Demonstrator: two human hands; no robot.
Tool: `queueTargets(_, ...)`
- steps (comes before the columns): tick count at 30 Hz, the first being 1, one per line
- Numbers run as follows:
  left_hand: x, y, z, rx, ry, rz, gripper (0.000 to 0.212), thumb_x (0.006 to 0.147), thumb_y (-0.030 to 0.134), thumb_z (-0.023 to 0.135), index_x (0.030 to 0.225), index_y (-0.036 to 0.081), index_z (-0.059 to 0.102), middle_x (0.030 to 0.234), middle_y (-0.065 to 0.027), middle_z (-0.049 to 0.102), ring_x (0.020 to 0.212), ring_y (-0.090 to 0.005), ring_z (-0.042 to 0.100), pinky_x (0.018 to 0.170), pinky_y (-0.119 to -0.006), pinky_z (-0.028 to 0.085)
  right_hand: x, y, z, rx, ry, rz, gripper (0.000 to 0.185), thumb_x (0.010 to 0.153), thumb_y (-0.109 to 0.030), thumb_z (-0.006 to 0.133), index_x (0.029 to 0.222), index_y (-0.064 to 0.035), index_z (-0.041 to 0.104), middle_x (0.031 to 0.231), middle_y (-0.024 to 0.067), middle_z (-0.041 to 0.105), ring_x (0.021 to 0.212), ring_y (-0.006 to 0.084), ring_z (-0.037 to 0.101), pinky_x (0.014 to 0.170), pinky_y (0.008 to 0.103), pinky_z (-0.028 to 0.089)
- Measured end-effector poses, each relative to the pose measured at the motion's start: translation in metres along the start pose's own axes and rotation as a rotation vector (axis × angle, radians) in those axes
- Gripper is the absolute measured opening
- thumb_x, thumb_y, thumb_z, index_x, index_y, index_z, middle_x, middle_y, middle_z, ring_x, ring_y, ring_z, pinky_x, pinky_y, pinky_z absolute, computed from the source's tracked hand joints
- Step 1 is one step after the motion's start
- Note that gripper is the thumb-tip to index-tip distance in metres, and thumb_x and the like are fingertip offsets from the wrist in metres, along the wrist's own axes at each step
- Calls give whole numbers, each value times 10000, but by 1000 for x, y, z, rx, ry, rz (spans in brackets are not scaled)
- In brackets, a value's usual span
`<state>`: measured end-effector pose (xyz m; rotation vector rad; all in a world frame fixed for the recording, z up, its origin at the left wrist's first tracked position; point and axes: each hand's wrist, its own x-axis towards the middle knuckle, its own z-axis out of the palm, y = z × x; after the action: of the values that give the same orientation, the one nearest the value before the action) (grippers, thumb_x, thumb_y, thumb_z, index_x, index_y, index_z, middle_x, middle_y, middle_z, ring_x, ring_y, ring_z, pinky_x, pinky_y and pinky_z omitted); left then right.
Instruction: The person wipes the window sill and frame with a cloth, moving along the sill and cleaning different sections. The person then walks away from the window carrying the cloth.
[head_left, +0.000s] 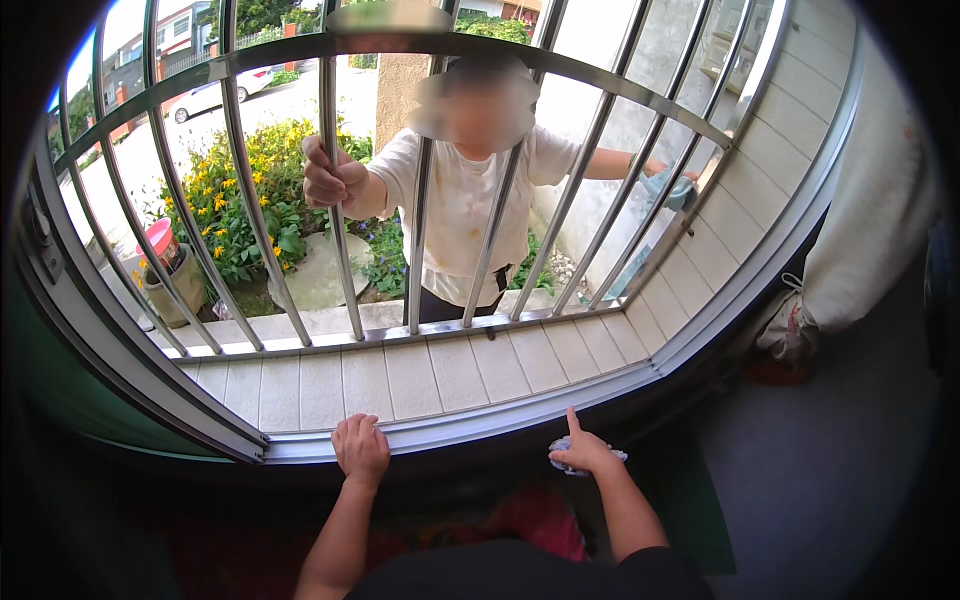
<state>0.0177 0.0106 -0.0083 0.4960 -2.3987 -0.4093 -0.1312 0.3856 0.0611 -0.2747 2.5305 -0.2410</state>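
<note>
My left hand (361, 452) rests on the lower track (457, 433) of an open metal window frame, its fingers curled over the edge. In my right hand (587, 451) is a crumpled whitish-blue cloth (564, 467), held under the palm against the dark inner side of the sill. The index finger of that hand points forward towards the track. Beyond the frame lies a tiled outer sill (457, 373), bounded by a metal window grille (352, 300) of upright bars.
Outside, another person (470, 202) grips a bar with one hand and holds a light blue cloth (667, 187) to the right side wall. Yellow flowers (225, 187) grow behind the bars, near a planter (176, 285). A pale curtain (862, 202), gathered and tied, hangs inside at right.
</note>
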Motion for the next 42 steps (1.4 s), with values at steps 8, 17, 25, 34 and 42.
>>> queueTargets(8, 3, 2, 3, 30, -50, 4, 192, 790, 123, 590, 976, 109, 638, 1043, -48, 609, 1000, -242, 542, 878, -389, 382, 5, -20, 0, -208, 35, 231, 1147, 772, -403, 701, 1492, -71, -128, 1221, 216, 594, 1124, 390, 560, 967, 488, 421)
queueTargets(17, 2, -3, 1, 40, -112, 62, 166, 826, 107, 578, 980, 135, 635, 1041, -30, 610, 1004, -229, 552, 869, -377, 389, 60, 11, -5, -538, 197, 494, 895, 788, -241, 669, 1464, 58, 165, 1261, 205, 563, 1149, 344, 540, 965, 492, 386)
queueTargets(25, 5, -3, 1, 8, -124, 94, 163, 831, 84, 584, 971, 143, 643, 1016, -22, 621, 981, -222, 566, 858, -367, 397, 76, 25, -4, -775, 285, 354, 627, 796, -221, 660, 1302, 77, 439, 1157, 174, 618, 1065, 283, 584, 866, 424, 419)
queueTargets(34, 4, -7, 2, -17, -184, 94, 169, 836, 82, 581, 977, 158, 637, 1026, -15, 621, 989, -222, 562, 875, -374, 387, 69, 28, -1, -774, 320, 365, 443, 903, -213, 501, 1276, 24, 476, 1191, 153, 618, 1096, 291, 575, 901, 447, 382)
queueTargets(42, 6, -6, 3, 27, -213, 122, 170, 849, 91, 570, 987, 154, 646, 1026, -8, 627, 983, -216, 567, 871, -370, 398, 74, 35, 0, -759, 324, 341, 420, 915, -203, 469, 1274, 15, 480, 1212, 157, 603, 1113, 302, 559, 910, 471, 359)
